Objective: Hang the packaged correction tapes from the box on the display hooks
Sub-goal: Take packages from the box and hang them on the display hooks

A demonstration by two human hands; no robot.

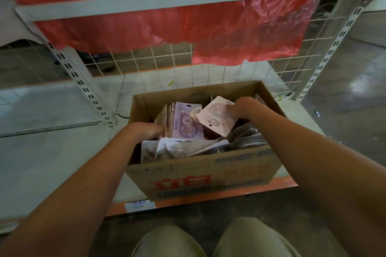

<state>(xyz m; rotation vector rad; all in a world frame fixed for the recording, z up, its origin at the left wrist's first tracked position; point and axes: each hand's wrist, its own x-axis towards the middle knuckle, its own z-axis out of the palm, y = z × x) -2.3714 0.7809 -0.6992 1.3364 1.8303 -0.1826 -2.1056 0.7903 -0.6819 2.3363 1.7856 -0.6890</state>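
Below, both hands are reaching into an open cardboard box (208, 170) of packets. The right hand (243, 108) is pinching a pale packet (216, 118); the left hand (146, 129) is gripping upright packets (167, 119) just beside a purple packet (188, 121).

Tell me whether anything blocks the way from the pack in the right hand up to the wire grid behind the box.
The right hand holds a white pack above the box. Red plastic sheet drapes over the upper wire grid; only the lower rows are bare. No hooks are visible.
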